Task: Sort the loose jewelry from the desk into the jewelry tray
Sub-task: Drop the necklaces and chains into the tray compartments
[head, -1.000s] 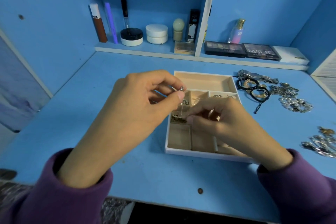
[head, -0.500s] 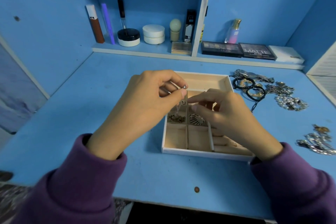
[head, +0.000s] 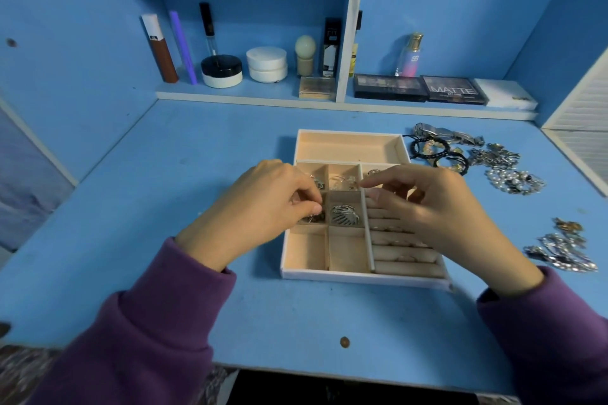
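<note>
The beige jewelry tray (head: pixel 362 277) lies mid-desk, split into small compartments with ring rolls on its right side. My left hand (head: pixel 260 207) reaches into the middle-left compartment, thumb and forefinger pinched on a small dark earring (head: pixel 313 217) that touches the compartment floor. In the neighbouring compartment lies a silver leaf-shaped piece (head: pixel 344 214). My right hand (head: pixel 437 217) hovers over the ring rolls, fingers apart and holding nothing. Loose jewelry lies on the desk to the right: a watch (head: pixel 444 134), black bracelets (head: pixel 434 153), a pearl piece (head: pixel 513 181) and a silver chain pile (head: pixel 562 253).
A low shelf (head: pixel 263 98) runs along the back of the desk with cosmetic jars, tubes, a perfume bottle (head: pixel 409 56) and eyeshadow palettes (head: pixel 454 90). A white slatted panel (head: pixel 582 118) borders the right side. A brown knot mark (head: pixel 344 342) sits near the front edge.
My left hand has dropped from above the tray into the middle-left compartment with the earring. My right hand has let go of the earring's lower end and drawn back right over the ring rolls.
</note>
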